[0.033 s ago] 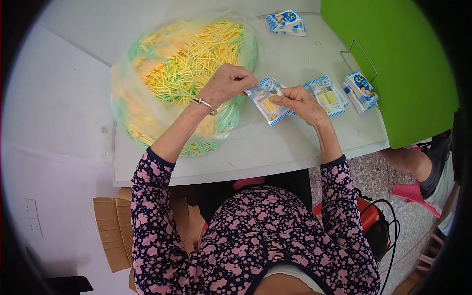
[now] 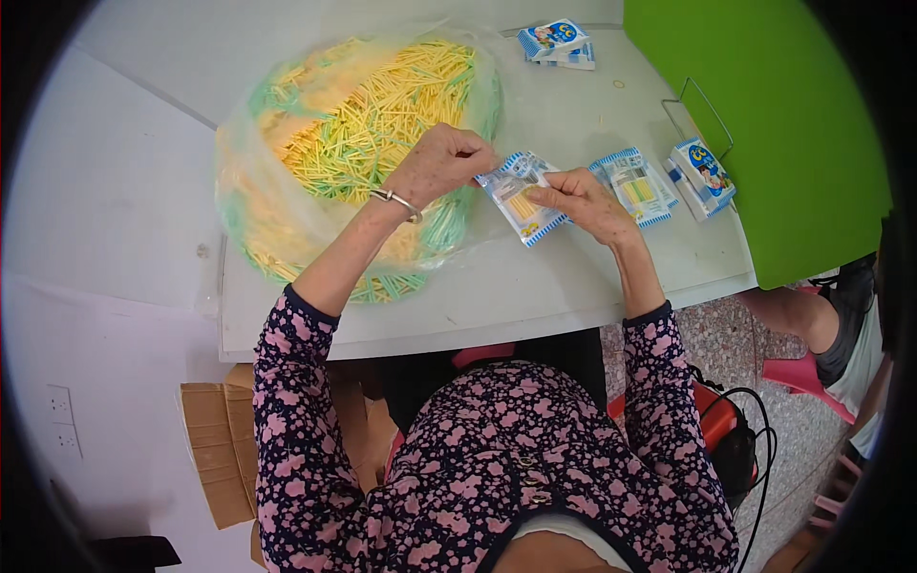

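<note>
A small clear-fronted packet (image 2: 517,212) with blue-and-white striped ends, pale yellow sticks showing inside, is held slightly tilted above the table. My right hand (image 2: 594,208) grips its right side, thumb across the front. At its upper left corner, my left hand (image 2: 439,167) is closed in a pinch, fingertips against the edge; a metal bangle circles that wrist. Behind my left hand sits a big clear plastic bag (image 2: 239,181), open at the top, full of thin yellow and green sticks (image 2: 401,105). Another similar packet (image 2: 638,189) lies just right of my right hand.
Two small stacks of blue-and-white packets stand on the white table (image 2: 535,296): one stack (image 2: 557,43) at the back, another (image 2: 702,180) at right by a green panel (image 2: 764,124) with a wire bracket (image 2: 702,105). Cardboard (image 2: 215,449) is below left. Another person's leg (image 2: 798,315) shows at right.
</note>
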`<state>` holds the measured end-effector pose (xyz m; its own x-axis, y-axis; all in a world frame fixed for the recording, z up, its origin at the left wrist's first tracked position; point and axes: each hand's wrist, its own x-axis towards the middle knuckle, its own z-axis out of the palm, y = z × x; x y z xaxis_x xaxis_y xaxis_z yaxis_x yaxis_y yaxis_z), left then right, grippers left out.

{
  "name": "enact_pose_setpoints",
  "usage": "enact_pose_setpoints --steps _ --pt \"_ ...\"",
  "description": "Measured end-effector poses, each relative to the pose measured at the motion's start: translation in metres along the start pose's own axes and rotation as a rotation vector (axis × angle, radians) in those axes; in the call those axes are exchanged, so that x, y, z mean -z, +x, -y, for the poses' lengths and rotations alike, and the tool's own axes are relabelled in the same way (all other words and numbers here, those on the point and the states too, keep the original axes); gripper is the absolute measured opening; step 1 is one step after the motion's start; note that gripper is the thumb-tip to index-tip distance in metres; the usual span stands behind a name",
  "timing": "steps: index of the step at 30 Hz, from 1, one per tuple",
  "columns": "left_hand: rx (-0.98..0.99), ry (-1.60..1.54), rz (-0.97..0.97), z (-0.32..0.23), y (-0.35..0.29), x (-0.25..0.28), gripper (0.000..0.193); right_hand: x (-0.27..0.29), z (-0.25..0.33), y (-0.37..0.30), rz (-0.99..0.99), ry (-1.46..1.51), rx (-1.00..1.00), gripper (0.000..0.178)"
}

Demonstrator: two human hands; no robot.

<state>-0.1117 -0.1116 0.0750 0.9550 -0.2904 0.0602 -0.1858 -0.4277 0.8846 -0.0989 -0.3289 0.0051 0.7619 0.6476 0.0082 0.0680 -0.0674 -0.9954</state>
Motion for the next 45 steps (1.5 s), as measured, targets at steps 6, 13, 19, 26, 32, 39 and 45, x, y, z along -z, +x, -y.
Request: enact_pose_setpoints --steps 6,13,19,26,32,39,45 --pt "0.102 0.252 0.219 -0.005 -0.001 0.002 0.018 -0.005 -0.006 -0.001 0.043 0.016 0.005 0.028" --pt "0.015 0.271 0.111 0.009 0.0 -0.01 0.016 -0.009 -0.003 -0.003 0.049 -0.019 0.005 0.028" --pt "-0.02 0.486 0.155 0.007 0.002 -0.01 0.014 -0.01 -0.008 -0.003 0.0 0.07 0.062 0.025" --pt "0.21 0.221 0.176 0.019 0.002 -0.01 0.013 -0.011 -0.006 -0.002 0.0 0.002 0.062 0.026" --pt "0.242 0.036 0.061 0.013 -0.004 -0.019 0.012 -0.013 -0.007 -0.003 -0.014 -0.035 0.063 0.023" --pt "-0.084 0.123 -0.26 -0.001 -0.002 0.021 0.018 -0.008 -0.017 -0.001 -0.064 0.005 -0.009 0.024" --pt "-0.143 0.658 -0.407 0.015 -0.004 0.044 0.037 -0.01 -0.012 0.0 -0.163 0.103 0.038 0.024"
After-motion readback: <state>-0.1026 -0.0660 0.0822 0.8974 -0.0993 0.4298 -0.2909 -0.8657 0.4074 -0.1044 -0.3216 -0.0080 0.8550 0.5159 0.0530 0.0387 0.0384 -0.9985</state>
